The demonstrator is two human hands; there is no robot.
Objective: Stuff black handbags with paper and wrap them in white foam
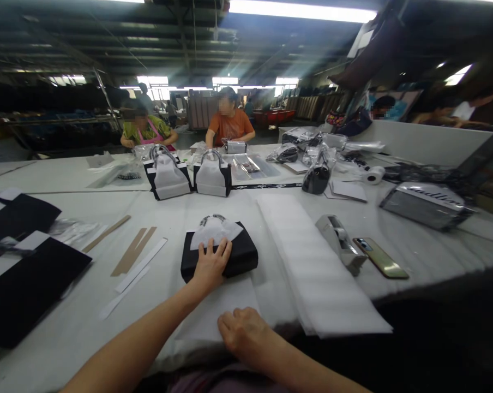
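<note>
In the head view a black handbag (240,254) lies on the table in front of me, a piece of white wrapping (203,232) over its upper part and wrapped handles at its far side. My left hand (211,262) rests on the bag and its wrapping, fingers spread. Partly under the bag, a thin white sheet (205,319) reaches toward the table's near edge. Closed at that sheet's near right corner is my right hand (244,333); its fingertips are mostly hidden.
Right of the bag lies a stack of white foam sheets (307,262), then a tape dispenser (340,240) and a phone (381,257). Brown strips (134,251) and large black pieces (29,278) are to the left. Wrapped handbags (212,177) stand beyond; two people work across the table.
</note>
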